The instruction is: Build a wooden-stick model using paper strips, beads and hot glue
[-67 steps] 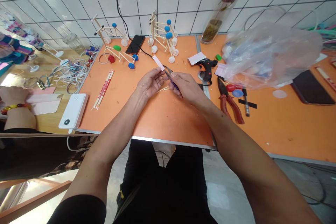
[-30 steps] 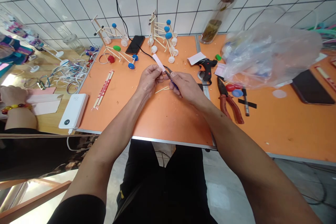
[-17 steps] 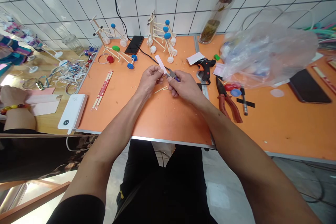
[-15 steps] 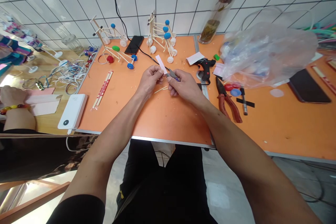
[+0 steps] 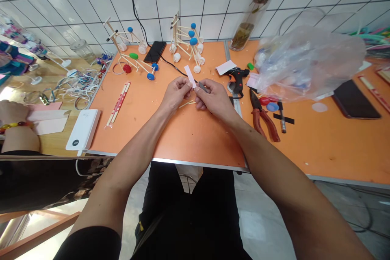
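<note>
A narrow pale pink paper strip stands up from the fingertips of my left hand, which is closed on its lower end. My right hand is closed round a pair of scissors. Only a grey part of them shows between thumb and forefinger; the rest is hidden by the hand. The fingertips of both hands nearly meet at the strip's lower end. Short bits of wooden stick lie on the orange table just below my hands.
Two stick frames with bottle-cap wheels, one left and one centre, stand behind. A glue gun, pliers, plastic bag and tea bottle are rightward. Wrapped chopsticks, a power bank and another person's hand are leftward.
The scissors have turned in my right hand, so their purple handle no longer shows. The paper strip has shifted slightly to the right, and my hands stay close together.
</note>
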